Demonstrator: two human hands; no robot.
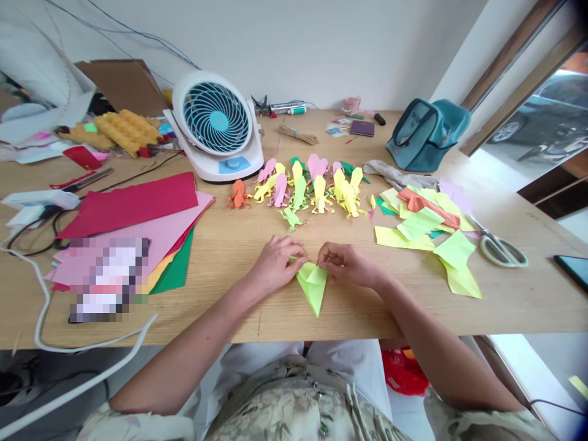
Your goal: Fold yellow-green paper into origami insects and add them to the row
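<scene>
A partly folded lime-green paper lies near the table's front edge, its pointed end toward me. My left hand pinches its upper left corner. The upper right corner is between the closed fingers of my right hand. Creases and a small raised flap show at the paper's middle. Just beyond my hands stand several folded paper figures in yellow, pink, green and orange. A small light-green figure is the closest one to my hands.
A white fan stands behind on the left, coloured sheets and a blurred-out object in front of it. Right: paper pieces, scissors, a teal bag, a dark device at the edge. A white cable crosses the left front.
</scene>
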